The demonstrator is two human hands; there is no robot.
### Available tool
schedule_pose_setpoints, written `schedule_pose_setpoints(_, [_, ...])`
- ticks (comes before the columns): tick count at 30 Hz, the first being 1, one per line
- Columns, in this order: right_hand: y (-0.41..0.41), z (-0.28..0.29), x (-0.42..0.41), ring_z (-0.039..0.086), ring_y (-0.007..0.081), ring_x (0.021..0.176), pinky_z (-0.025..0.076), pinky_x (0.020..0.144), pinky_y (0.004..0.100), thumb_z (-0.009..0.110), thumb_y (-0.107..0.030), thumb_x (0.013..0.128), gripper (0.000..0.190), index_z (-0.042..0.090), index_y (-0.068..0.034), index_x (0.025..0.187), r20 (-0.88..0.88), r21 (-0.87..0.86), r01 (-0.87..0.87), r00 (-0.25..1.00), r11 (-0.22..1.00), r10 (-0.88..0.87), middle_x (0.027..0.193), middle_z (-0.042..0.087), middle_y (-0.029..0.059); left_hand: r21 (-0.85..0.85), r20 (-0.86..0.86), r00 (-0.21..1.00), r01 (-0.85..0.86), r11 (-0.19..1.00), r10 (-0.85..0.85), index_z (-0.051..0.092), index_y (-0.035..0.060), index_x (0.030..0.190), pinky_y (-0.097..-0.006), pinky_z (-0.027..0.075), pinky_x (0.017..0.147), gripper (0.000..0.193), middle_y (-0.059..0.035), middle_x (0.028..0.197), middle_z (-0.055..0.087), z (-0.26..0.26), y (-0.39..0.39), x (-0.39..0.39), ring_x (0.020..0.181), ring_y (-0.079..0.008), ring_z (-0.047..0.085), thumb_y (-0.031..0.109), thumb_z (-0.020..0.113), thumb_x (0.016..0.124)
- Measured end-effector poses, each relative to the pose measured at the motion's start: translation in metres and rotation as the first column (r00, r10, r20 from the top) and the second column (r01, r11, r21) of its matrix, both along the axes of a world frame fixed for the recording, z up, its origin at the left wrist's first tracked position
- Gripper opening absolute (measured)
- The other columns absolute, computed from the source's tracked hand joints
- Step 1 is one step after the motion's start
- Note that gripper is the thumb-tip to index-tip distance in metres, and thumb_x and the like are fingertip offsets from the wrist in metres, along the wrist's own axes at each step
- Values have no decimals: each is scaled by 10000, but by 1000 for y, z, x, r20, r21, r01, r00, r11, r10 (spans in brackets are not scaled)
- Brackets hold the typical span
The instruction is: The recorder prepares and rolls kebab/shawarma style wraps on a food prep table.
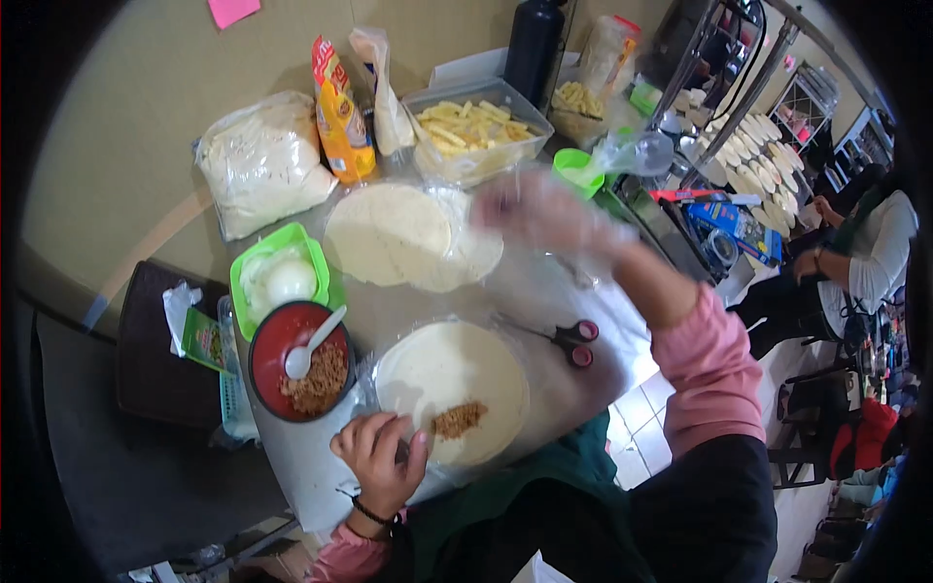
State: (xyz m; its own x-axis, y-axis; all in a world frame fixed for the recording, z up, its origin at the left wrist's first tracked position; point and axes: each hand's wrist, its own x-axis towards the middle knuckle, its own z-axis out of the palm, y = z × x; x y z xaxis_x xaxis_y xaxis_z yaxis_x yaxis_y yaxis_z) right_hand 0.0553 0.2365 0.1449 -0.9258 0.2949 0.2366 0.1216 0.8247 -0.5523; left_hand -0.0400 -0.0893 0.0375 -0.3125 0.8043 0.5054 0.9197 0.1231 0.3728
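Observation:
A round flatbread (444, 364) lies on clear plastic in front of me, bearing a small heap of brown ground filling (458, 420) near its lower edge. My left hand (385, 452) is beside that edge, fingers loosely curled and apart, holding nothing. Higher up, my right hand (550, 208) is blurred by motion and seems to be in a clear plastic glove; whether it holds anything is hidden by the blur. It is over the right side of more overlapping flatbreads (386, 233). A dark-rimmed red bowl (273, 342) at left contains more filling and a white spoon (313, 346).
Scissors (576, 342) lie right of the flatbread. A green container (240, 280) with white pieces stands left. Behind are a flour-like bag (266, 164), a yellow pouch (346, 131), a tub of fries (477, 135) and a green bowl (579, 173). Another person (860, 255) stands far right.

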Motion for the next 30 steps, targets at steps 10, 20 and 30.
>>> schedule_pose_setpoints(10, [258, -11, -97, 652, 252, 882, 514, 745, 349, 601, -121, 769, 197, 685, -69, 939, 427, 797, -13, 721, 604, -547, 981, 670, 133, 179, 318, 934, 109, 978, -163, 622, 66, 824, -354, 431, 675, 163, -88, 869, 580, -15, 9, -9, 777, -265, 543, 69, 678, 670])
schedule_pose_setpoints(20, [290, -89, -109, 613, 285, 1003, 497, 806, 407, 618, -192, 781, 318, 651, -99, 1083, 429, 606, 395, 569, 690, -702, 1148, 621, 110, 154, 493, 858, 80, 985, -147, 641, 19, 789, -308, 467, 610, 157, -111, 795, 601, -17, 13, -9, 689, -234, 583, 1, 709, 648])
schedule_pose_setpoints(30, [271, -38, -134, 626, 229, 695, 497, 581, 363, 695, -289, 708, 306, 656, -52, 898, 681, 358, 286, 572, 889, -458, 790, 661, 70, 143, 503, 856, 54, 988, -119, 630, 21, 757, -319, 464, 612, 142, -108, 778, 604, -17, 13, -12, 682, -247, 581, -8, 707, 642])
